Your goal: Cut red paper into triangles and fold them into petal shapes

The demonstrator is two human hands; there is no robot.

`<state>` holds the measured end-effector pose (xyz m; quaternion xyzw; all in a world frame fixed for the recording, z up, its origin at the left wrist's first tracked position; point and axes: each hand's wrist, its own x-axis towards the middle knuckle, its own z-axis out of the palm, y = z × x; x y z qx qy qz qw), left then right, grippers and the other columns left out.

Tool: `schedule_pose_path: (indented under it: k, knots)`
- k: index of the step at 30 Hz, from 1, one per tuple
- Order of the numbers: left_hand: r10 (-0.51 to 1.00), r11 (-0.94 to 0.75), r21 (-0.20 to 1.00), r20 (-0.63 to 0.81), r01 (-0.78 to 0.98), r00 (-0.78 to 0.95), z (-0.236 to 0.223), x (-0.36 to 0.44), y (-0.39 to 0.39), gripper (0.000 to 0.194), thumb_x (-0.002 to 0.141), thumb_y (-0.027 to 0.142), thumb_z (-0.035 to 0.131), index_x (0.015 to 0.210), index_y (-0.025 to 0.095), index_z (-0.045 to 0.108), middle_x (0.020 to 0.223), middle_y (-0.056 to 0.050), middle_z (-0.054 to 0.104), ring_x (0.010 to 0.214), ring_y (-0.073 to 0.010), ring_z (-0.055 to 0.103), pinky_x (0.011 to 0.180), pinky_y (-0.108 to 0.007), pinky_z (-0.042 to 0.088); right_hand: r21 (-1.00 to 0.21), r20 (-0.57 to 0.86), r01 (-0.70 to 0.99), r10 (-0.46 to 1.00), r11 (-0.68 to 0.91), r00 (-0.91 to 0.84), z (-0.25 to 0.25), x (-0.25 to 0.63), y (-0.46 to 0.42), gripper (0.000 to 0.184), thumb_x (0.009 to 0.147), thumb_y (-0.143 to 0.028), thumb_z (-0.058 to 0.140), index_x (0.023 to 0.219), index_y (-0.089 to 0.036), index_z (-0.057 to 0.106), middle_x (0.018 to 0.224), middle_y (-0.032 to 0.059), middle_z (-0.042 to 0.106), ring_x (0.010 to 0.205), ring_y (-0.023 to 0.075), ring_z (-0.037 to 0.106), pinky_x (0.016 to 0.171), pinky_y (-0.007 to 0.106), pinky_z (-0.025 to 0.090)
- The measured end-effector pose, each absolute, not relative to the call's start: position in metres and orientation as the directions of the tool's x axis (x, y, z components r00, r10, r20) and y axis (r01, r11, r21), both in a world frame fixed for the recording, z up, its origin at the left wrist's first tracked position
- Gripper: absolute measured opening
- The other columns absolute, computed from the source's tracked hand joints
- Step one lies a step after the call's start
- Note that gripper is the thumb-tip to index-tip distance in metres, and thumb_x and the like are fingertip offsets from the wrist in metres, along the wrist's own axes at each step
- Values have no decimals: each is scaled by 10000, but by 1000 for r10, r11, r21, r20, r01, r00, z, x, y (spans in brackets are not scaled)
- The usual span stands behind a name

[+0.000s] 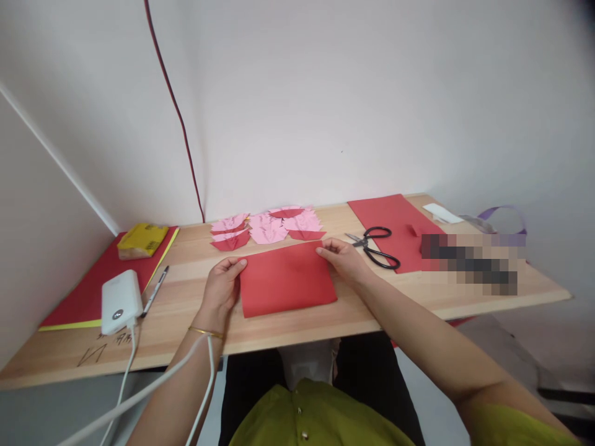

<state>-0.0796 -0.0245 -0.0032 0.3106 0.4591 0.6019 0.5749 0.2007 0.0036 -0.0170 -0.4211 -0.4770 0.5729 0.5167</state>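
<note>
**Handling Hazards: Red Sheet Held at Both Far Corners**

Grip state: the left hand (222, 288) pinches the red sheet (288, 279) near its far left corner; the right hand (346, 260) pinches it near the far right corner. The sheet is at the near side of the worktop (186, 257); whether its near edge is raised or touching the wood cannot be determined.

Risk 1, creasing: the near edge is unheld. Uneven pull between the corners may skew or wrinkle the sheet.

Risk 2, disturbance: pink and red paper cutouts (268, 229) lie just beyond the sheet. A forward push may slide or bend their pointed edges.

Risk 3, snagging or injury: the scissors (365, 241) lie to the right of the sheet, blades parted and pointing toward it. A sweep of the right hand may catch a tip.

Risk 4, cable drag: the white cable (139, 392) crosses the left forearm, left of the sheet. Sudden arm travel may tug it and jerk the grip.
</note>
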Motion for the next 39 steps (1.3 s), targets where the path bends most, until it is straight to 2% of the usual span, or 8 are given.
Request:
schedule_pose_path:
  k: [12,16,20,23,27,31,36,39]
  knots:
    - [970,70,922,-152,-381,-191,-3,-78,-25,278,524,218,814,678,153,592,627,15,650,542,-111,581,601,-254,463,-981,-40,-185,993,-59,-108,-7,196,-2,207,672,-419,685,687,-231,598,625,-32,590,569,130,520,534,256,409]
    - [968,55,934,-137,-353,-211,-5,-78,-25,274,525,234,812,659,154,586,609,20,642,529,-109,569,587,-250,454,-999,42,11,998,43,-53,-8,198,-1,199,714,-396,636,662,-215,573,597,-30,546,541,121,464,511,250,358]
    - [969,24,955,-94,-295,-227,-11,-76,-24,255,543,261,799,668,160,602,622,12,648,546,-112,569,607,-254,450,-969,133,206,991,135,-21,-10,201,-2,177,766,-366,563,692,-206,583,623,-15,562,575,141,482,554,267,363]
    - [963,-10,990,-27,-139,-266,-13,-74,-26,226,587,298,765,675,160,608,609,11,631,545,-113,556,581,-241,431,-884,232,415,973,214,-6,-13,202,-3,154,789,-322,524,706,-205,579,631,-6,569,595,155,496,581,276,357]
    - [953,-14,975,80,221,-293,-12,-72,-28,173,664,320,674,678,157,616,607,13,609,538,-107,520,535,-220,393,-724,287,637,955,264,-70,-17,203,-3,133,823,-265,467,761,-198,564,673,11,589,637,167,528,607,272,359]
    - [954,46,853,117,520,-275,-11,-72,-28,151,708,311,599,676,164,609,616,16,597,554,-113,515,543,-222,377,-564,248,785,960,255,-133,-19,200,-2,122,837,-206,446,800,-175,558,747,40,616,718,177,557,653,263,372]
    - [963,131,645,98,753,-252,-13,-73,-26,177,742,332,558,654,185,602,644,3,626,595,-136,542,561,-245,352,-367,190,901,967,230,-169,-21,195,-1,124,866,-186,438,885,-151,555,873,90,633,820,196,571,706,264,376]
    - [969,145,536,92,831,-228,-14,-72,-25,180,752,334,550,647,198,603,679,-10,644,650,-154,563,584,-258,350,-273,165,935,969,225,-185,-22,192,-1,142,882,-184,426,943,-139,547,930,116,625,864,207,573,721,268,373]
